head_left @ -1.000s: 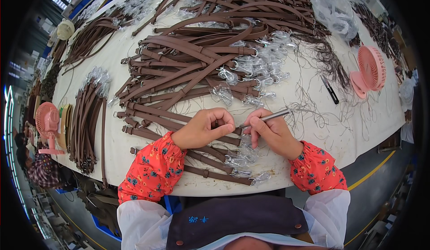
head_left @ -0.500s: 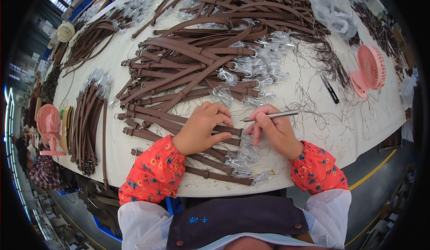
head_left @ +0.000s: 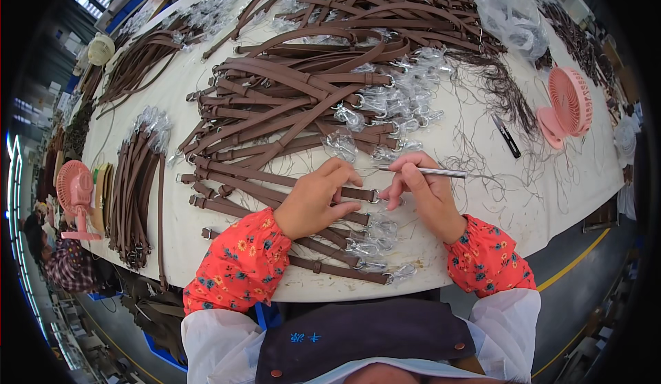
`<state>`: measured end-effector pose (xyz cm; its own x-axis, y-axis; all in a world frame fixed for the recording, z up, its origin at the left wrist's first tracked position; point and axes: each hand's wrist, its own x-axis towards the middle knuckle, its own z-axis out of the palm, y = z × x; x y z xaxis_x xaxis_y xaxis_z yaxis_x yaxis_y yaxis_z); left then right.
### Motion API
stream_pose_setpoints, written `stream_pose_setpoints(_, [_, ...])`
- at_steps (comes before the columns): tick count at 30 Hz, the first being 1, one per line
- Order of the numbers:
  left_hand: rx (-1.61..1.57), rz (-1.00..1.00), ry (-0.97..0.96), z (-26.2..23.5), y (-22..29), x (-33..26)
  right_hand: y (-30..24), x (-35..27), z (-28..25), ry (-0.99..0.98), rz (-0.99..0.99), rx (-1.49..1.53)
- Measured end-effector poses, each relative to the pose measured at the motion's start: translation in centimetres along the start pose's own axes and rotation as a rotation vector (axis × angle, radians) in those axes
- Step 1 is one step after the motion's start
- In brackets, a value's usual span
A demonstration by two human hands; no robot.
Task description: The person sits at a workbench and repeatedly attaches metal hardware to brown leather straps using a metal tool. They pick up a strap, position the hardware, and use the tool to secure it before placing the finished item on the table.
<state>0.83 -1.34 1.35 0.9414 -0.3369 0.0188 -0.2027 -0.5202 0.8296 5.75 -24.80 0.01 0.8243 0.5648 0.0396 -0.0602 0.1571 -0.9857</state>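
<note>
Brown straps with metal rings and plastic-wrapped clasps lie in front of me. My left hand (head_left: 317, 199) is closed round the end part of one brown strap (head_left: 359, 193), whose metal ring sticks out to the right of the fingers. Between thumb and fingers of my right hand (head_left: 428, 198) sits a slim silver pen-shaped tool (head_left: 444, 173), its thin tip pointing left, above the strap end. The right fingertips are close to the ring; whether they touch it I cannot tell. Several straps (head_left: 330, 268) with wrapped clasps (head_left: 401, 273) lie below my left hand.
A large strap pile (head_left: 275, 102) lies beyond my hands, another (head_left: 413, 5) at the far edge. A strap bundle (head_left: 134, 198) is on the left, near a pink fan (head_left: 74, 191). On the right are loose threads (head_left: 506, 95), a black cutter (head_left: 507, 137) and another pink fan (head_left: 569, 102).
Both hands have shifted slightly right with the strap end, whose ring now shows beyond the left fingers. The silver tool has moved a little right and up, and lies more level.
</note>
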Motion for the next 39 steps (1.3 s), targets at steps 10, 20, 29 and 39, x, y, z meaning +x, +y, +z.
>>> stream_pose_setpoints(10, [0.092, 0.12, 0.069, 0.8, -1.9, 0.3, -0.2, -0.1, -0.3, -0.108, 0.089, -0.008])
stream_pose_setpoints(20, [0.096, 0.131, 0.071, 0.7, -1.4, 0.4, 0.1, -0.1, -0.1, -0.173, 0.097, -0.115])
stream_pose_setpoints(29, [0.074, 0.128, 0.021, 0.5, -1.6, 0.4, 0.1, -0.2, -0.1, -0.178, 0.137, -0.152])
stream_pose_setpoints(39, [-0.013, 0.075, 0.024, 0.4, -1.9, 0.2, 0.3, -0.2, -0.1, -0.17, 0.122, -0.113])
